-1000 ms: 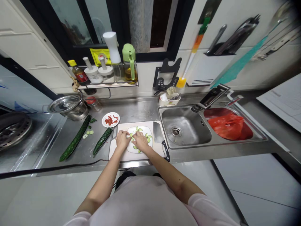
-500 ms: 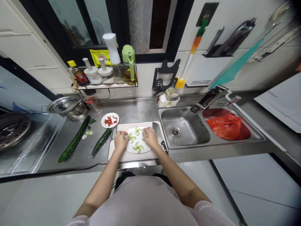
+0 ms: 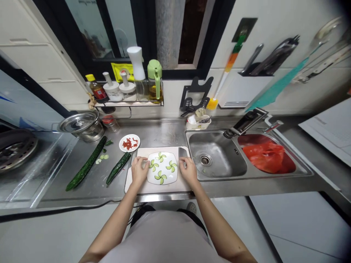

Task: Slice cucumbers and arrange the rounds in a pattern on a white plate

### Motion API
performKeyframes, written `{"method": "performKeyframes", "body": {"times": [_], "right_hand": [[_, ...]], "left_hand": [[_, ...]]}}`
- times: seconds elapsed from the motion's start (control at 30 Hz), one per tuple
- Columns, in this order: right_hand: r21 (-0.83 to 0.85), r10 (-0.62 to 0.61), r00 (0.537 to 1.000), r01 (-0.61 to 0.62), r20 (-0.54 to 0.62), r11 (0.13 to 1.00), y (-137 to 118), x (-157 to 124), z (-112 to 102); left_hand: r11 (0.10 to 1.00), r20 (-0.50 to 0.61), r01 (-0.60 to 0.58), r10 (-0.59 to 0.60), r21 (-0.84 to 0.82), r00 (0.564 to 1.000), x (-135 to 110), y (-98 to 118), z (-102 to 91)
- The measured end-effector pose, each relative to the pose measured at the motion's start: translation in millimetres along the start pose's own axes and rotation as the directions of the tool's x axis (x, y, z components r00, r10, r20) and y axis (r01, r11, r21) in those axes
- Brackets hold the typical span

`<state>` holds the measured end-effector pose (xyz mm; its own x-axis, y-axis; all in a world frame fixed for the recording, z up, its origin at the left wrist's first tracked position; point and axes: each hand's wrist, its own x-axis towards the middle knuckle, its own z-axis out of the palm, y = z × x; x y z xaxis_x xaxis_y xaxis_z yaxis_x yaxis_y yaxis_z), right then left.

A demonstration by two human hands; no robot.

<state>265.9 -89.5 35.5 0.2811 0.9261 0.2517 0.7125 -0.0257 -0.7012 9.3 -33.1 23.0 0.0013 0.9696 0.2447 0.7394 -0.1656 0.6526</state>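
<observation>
A white squarish plate (image 3: 166,172) lies on a pale cutting board (image 3: 179,187), bearing several pinwheels of green cucumber slices (image 3: 160,178). My left hand (image 3: 139,171) is at the plate's left edge, thumb and forefinger apart beside the left pinwheel; whether the tips touch the rim I cannot tell. Just off the plate's right edge, my right hand (image 3: 188,171) hovers with loosely curled fingers and a gap between thumb and forefinger. Nothing shows in either hand. Part of a knife's broad blade (image 3: 182,152) shows behind my right hand, which hides its handle.
Left of the board lie a short cucumber piece (image 3: 118,168) and a long cucumber (image 3: 87,164), with small offcuts (image 3: 103,156). A small dish (image 3: 135,147) holds red bits. Behind stand a lidded pot (image 3: 87,128) and a condiment rack (image 3: 128,104). The sink (image 3: 219,159) is to the right.
My right hand has moved right, off the plate, uncovering the right-hand cucumber pinwheel and covering the knife's handle. My left hand stays by the plate's left edge. The view has tilted slightly upward.
</observation>
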Motion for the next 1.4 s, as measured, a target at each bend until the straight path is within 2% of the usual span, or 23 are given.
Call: {"method": "performKeyframes", "body": {"times": [0.1, 0.23, 0.37, 0.43, 0.53, 0.67, 0.77, 0.9, 0.97, 1.1, 1.23, 1.4], "right_hand": [[0.028, -0.015, 1.000, 0.016, -0.022, 0.999, -3.0, -1.7, -7.3], [0.062, -0.047, 0.998, 0.049, -0.037, 0.997, -15.8, 2.1, -12.3], [0.109, -0.100, 0.995, 0.098, 0.011, 0.989, -39.5, 21.3, -1.9], [0.135, -0.141, 0.988, 0.132, 0.059, 0.982, -53.7, 37.8, 12.2], [0.114, -0.224, 0.960, 0.207, 0.167, 0.972, -74.5, 69.6, 44.0], [-0.043, -0.256, 0.897, 0.290, 0.361, 0.956, -99.7, 116.5, 96.0], [-0.174, -0.257, 0.812, 0.398, 0.525, 0.901, -116.0, 145.5, 132.1], [-0.192, -0.285, 0.676, 0.539, 0.680, 0.820, -131.2, 167.4, 171.9], [-0.209, -0.267, 0.641, 0.566, 0.720, 0.798, -135.6, 172.1, 188.3], [-0.235, -0.237, 0.626, 0.576, 0.743, 0.783, -139.7, 175.3, 213.3], [-0.231, -0.234, 0.616, 0.580, 0.753, 0.781, -140.5, 174.8, 228.1], [-0.212, -0.222, 0.641, 0.528, 0.735, 0.822, -139.7, 172.9, 236.3]], "left_hand": [[0.999, -0.068, -0.011, 0.008, -0.051, 0.998, -11.7, -5.1, -3.4], [0.994, -0.107, 0.007, -0.018, -0.108, 0.994, -26.9, -10.9, -4.9], [0.989, -0.137, 0.044, -0.063, -0.142, 0.989, -39.8, -15.3, -3.6], [0.987, -0.133, 0.055, -0.076, -0.150, 0.988, -44.2, -16.8, -3.4], [0.984, -0.134, 0.064, -0.087, -0.167, 0.987, -46.6, -17.9, -4.3], [0.975, -0.125, 0.101, -0.128, -0.199, 0.984, -44.8, -17.8, -6.4], [0.961, -0.094, 0.151, -0.176, -0.230, 0.980, -44.2, -19.2, -7.1], [0.943, -0.054, 0.212, -0.233, -0.257, 0.971, -46.6, -23.9, -8.3], [0.936, -0.046, 0.227, -0.247, -0.268, 0.968, -48.3, -26.0, -9.7], [0.927, -0.040, 0.245, -0.266, -0.283, 0.963, -51.4, -27.0, -13.9], [0.914, -0.021, 0.277, -0.296, -0.296, 0.955, -53.2, -26.8, -16.7], [0.902, -0.025, 0.285, -0.310, -0.323, 0.951, -54.6, -28.9, -17.0]]}}
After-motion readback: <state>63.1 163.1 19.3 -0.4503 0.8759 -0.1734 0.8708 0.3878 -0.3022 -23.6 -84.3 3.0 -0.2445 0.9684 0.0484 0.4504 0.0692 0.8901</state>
